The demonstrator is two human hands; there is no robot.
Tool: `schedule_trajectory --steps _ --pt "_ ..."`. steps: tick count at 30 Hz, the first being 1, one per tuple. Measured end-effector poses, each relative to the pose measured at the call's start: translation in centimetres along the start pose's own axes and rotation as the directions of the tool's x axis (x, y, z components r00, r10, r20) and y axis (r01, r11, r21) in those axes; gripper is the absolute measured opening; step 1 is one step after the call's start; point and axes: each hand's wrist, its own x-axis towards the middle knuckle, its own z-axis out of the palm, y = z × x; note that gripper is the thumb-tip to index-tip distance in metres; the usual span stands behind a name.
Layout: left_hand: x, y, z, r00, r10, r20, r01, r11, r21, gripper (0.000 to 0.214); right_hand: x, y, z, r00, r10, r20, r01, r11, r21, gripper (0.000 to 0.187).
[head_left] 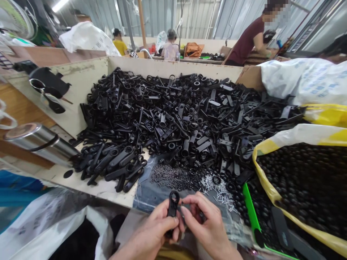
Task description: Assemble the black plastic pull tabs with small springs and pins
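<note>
My left hand [154, 225] is closed around a black plastic lever-shaped part [172, 209], held upright with its ring end at the top. Close beside it, my right hand [206, 218] has thumb and index finger pinched together, on something too small to make out. Just beyond my hands, small dark pieces [173, 178] and silvery metal pins [217, 189] lie spread on a dark sheet [145, 193]. Similar long black parts [119, 160] are stacked to the left of the sheet.
A big heap of black plastic parts [173, 112] fills the pale-walled bin [73, 77]. At left stands a steel flask [40, 142]. On the right are a green tray edge [251, 211] and a sack of round black pieces [306, 180]. Several people work behind.
</note>
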Motion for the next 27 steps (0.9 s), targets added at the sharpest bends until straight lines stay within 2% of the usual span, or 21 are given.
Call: schedule_trajectory --steps 3,6,12,17,22,27 --pt "-0.1 -0.3 -0.3 0.999 0.035 -0.005 -0.034 0.997 0.070 0.035 0.4 -0.1 0.1 0.993 -0.095 0.074 0.099 0.994 -0.048 0.007" --pt "-0.3 -0.2 -0.3 0.999 0.031 -0.024 -0.027 0.988 0.154 0.039 0.6 -0.3 0.4 0.984 -0.140 0.107 0.149 0.986 -0.078 0.009" --pt "-0.6 0.0 -0.9 0.993 0.046 -0.111 -0.018 0.969 0.245 0.041 0.8 -0.8 0.3 0.982 -0.137 0.131 0.149 0.984 -0.092 0.010" --pt "-0.5 -0.2 -1.5 0.969 0.167 -0.184 -0.096 0.936 0.340 0.043 0.4 -1.2 0.4 0.989 -0.107 0.103 0.112 0.993 -0.048 0.011" --pt "0.0 -0.3 -1.4 0.960 0.252 -0.123 -0.167 0.866 0.471 0.053 -0.2 -1.0 0.9 0.987 -0.135 0.084 0.140 0.988 -0.062 0.017" --pt "-0.1 0.5 -1.1 0.949 0.309 -0.058 -0.217 0.776 0.593 0.027 -0.4 -1.0 0.8 0.976 -0.168 0.141 0.185 0.976 -0.118 0.021"
